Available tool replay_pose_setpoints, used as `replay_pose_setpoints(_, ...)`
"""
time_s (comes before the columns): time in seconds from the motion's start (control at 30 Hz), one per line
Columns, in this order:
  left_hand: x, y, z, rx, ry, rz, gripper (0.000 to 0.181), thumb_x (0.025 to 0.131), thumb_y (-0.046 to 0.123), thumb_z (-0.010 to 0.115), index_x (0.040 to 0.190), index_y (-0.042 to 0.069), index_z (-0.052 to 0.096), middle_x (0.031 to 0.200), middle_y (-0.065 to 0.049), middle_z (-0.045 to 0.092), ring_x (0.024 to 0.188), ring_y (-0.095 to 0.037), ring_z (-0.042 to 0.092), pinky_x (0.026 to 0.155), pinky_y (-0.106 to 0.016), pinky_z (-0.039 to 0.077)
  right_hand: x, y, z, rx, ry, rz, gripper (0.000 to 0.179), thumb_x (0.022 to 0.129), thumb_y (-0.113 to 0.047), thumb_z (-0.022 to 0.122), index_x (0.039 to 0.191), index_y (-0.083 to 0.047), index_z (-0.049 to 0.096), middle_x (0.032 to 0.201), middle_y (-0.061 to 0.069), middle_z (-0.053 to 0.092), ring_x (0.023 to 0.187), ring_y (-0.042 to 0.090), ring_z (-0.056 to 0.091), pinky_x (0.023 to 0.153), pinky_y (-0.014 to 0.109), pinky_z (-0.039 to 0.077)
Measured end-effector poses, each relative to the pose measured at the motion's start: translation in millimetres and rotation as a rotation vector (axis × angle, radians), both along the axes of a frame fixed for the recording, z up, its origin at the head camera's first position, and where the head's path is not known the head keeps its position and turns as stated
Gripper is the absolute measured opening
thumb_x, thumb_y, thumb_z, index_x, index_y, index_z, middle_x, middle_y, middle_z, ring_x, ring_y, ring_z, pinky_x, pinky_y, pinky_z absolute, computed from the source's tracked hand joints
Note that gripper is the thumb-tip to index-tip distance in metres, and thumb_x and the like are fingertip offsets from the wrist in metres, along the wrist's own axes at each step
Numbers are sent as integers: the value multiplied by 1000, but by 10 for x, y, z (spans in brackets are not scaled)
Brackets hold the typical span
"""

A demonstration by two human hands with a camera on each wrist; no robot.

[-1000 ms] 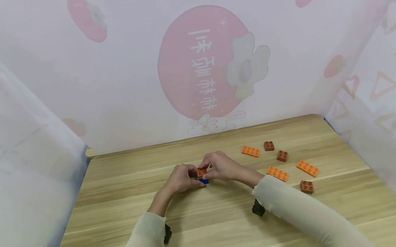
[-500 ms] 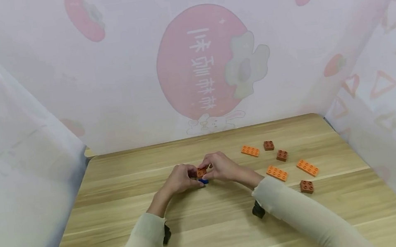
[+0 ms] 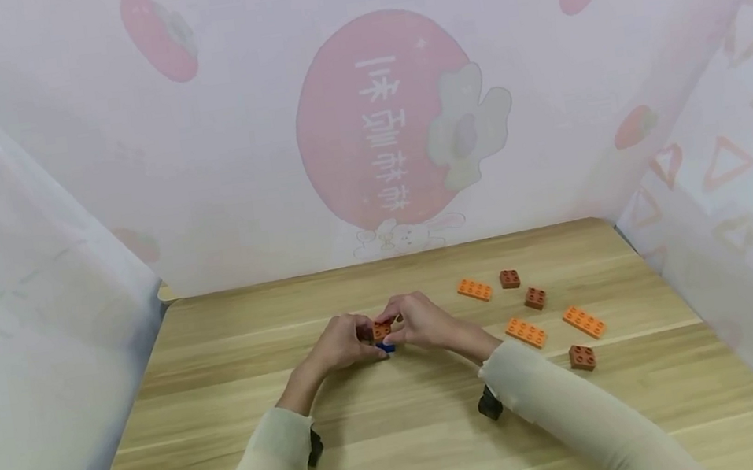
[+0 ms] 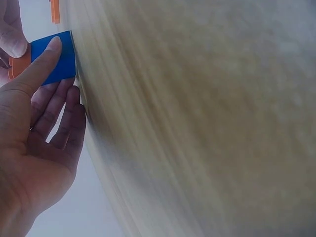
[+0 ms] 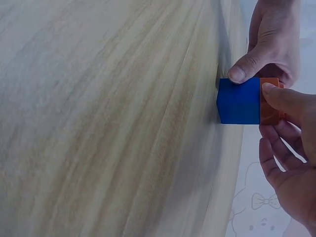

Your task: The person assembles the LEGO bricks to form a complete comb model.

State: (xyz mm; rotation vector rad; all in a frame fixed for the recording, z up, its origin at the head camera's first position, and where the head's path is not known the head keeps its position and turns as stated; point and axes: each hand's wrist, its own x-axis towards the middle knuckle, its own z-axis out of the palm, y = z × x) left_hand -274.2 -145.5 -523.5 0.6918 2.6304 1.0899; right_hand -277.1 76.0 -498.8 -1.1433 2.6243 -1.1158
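Note:
Near the middle of the table, a blue toy block (image 5: 239,103) stands upright with an orange-brown building brick (image 5: 269,112) on top of it. My left hand (image 3: 342,343) grips the blue block low down, its thumb flat against one face and its fingers behind. From the other side my right hand (image 3: 423,320) pinches the orange-brown brick between thumb and fingers. Studs on that brick show from above in the head view. Only a small part of the blue block shows there, between the two thumbs.
To the right lie flat orange bricks (image 3: 525,333) with two rows of studs. Among them sit square brown bricks (image 3: 581,357). A printed white curtain (image 3: 232,167) closes off the back and sides of the wooden table (image 3: 403,438).
The head view has shifted very slightly. Both hands keep the same hold on the stacked bricks, and the loose bricks lie where they were.

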Motion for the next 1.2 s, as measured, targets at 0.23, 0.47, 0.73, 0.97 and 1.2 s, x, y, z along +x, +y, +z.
replay_pose_setpoints(0.23,-3,2,-17,-7,9,-3,28,79,14,96,98,7,77,89,1,76,80,-9,68,76,-29,59,12,2,-43,-20,54,3,33,86,-5,89,117,-1,79,101,8,77,94,22,73,83,44,63)
replay_pose_setpoints(0.47,7,-7,-25,-7,2,-7,28,80,16,96,97,8,76,89,2,76,80,-9,67,77,-29,59,62,-20,-103,-48,80,-34,33,85,-3,89,117,-2,79,103,8,77,95,24,72,82,42,63)
replay_pose_setpoints(0.73,2,3,-18,-16,26,-20,28,80,16,96,98,9,76,92,3,76,84,-9,68,81,-32,59,61,28,-134,-88,-8,-77,42,85,-7,90,124,0,75,113,11,75,104,28,72,88,45,62)
replay_pose_setpoints(0.97,24,-8,5,-21,30,-24,36,79,19,96,105,6,75,95,0,76,86,-11,69,83,-33,60,30,204,-68,-73,-38,-72,44,88,-13,89,127,2,73,122,16,73,106,32,72,91,48,61)
replay_pose_setpoints(1.2,27,-35,10,-8,58,-37,42,79,23,97,110,5,75,99,-2,77,89,-13,71,84,-33,61,-13,433,48,-47,1,-28,41,90,-11,87,128,-3,73,122,19,74,106,36,72,91,48,61)
